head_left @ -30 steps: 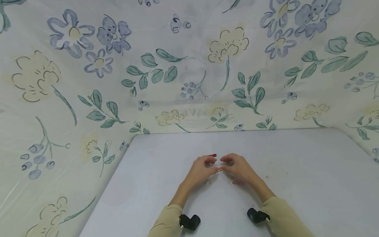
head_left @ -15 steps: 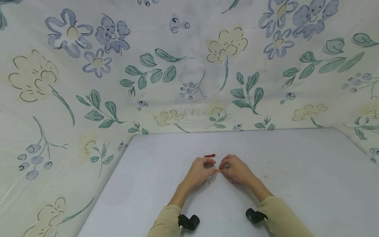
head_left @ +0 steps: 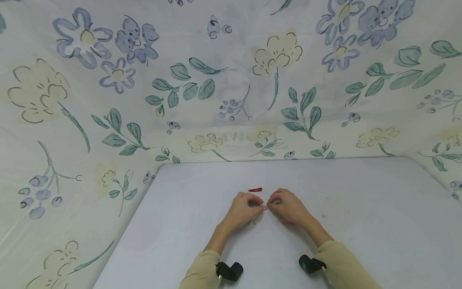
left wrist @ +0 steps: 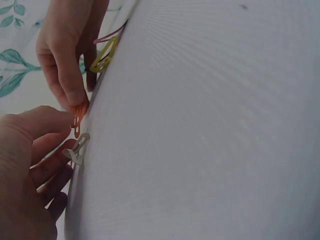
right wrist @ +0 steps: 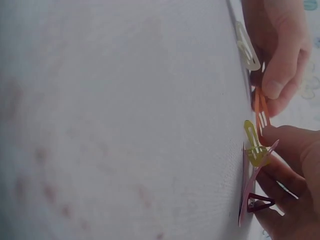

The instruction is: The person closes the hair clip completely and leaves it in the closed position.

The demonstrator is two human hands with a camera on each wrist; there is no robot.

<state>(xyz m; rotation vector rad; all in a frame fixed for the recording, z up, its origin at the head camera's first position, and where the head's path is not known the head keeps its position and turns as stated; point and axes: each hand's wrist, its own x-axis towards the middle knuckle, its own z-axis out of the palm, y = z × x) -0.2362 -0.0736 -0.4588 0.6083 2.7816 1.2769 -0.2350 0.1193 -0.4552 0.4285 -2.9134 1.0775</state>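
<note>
An orange snap hair clip (right wrist: 258, 107) spans the small gap between both hands. My left hand (head_left: 243, 208) pinches one end of it with thumb and fingers, and my right hand (head_left: 288, 206) pinches the other. Its two prongs look spread apart in the right wrist view. Close by the left fingers lies a white hair clip (left wrist: 77, 149). Under and beside the right hand are a yellow hair clip (right wrist: 256, 150), a pink strip-like piece (right wrist: 247, 190) and a dark red clip (right wrist: 260, 197), partly overlapping in that view.
Beyond the left fingertips a red hair clip (head_left: 255, 189) lies on the white table (head_left: 187, 208). Black wrist cameras sit at both sleeves, the left camera (head_left: 231, 271) and the right camera (head_left: 311, 263). A floral sheet (head_left: 231, 80) hangs behind the table's far edge.
The right fingers have drawn closer together around the orange clip and shifted slightly. The left hand moved off the red clip a little, so more of it shows.
</note>
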